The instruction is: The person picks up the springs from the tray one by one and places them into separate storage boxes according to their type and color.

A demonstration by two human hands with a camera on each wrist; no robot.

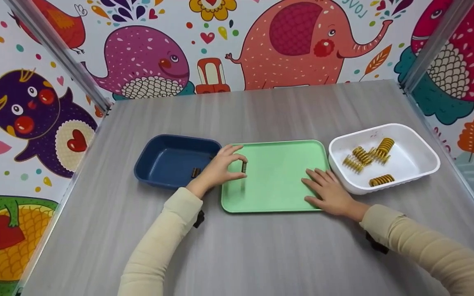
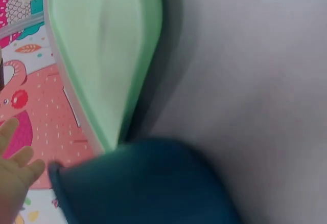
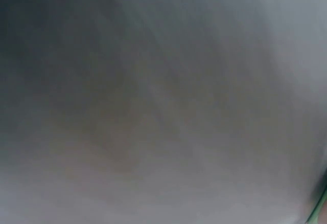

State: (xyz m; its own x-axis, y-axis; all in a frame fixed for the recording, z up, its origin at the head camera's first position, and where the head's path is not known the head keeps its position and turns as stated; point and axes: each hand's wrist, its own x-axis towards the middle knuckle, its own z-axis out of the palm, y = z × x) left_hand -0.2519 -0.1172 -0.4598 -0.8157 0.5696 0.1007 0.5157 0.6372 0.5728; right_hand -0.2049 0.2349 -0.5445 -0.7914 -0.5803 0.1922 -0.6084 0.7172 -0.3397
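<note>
Between thumb and forefinger, my left hand [image 1: 219, 167] pinches a small dark coil spring [image 1: 244, 167], upright over the left part of the green tray [image 1: 276, 181]. In the left wrist view, part of that left hand [image 2: 14, 175] shows at the lower left, beside the tray [image 2: 102, 50]. My right hand [image 1: 329, 192] lies with its fingers spread on the tray's right edge and holds nothing. Left of the tray, a dark blue bin [image 1: 167, 158] contains dark springs [image 1: 195, 172], partly hidden by my left hand. The right wrist view is mostly a dim blur.
A white bin [image 1: 416, 162] stands right of the tray, close to my right hand, with several gold-coloured springs [image 1: 382, 180] inside. All of this rests on a grey wood-grain table [image 1: 257, 255]. Printed panels with metal posts [image 1: 56, 53] border its back and sides.
</note>
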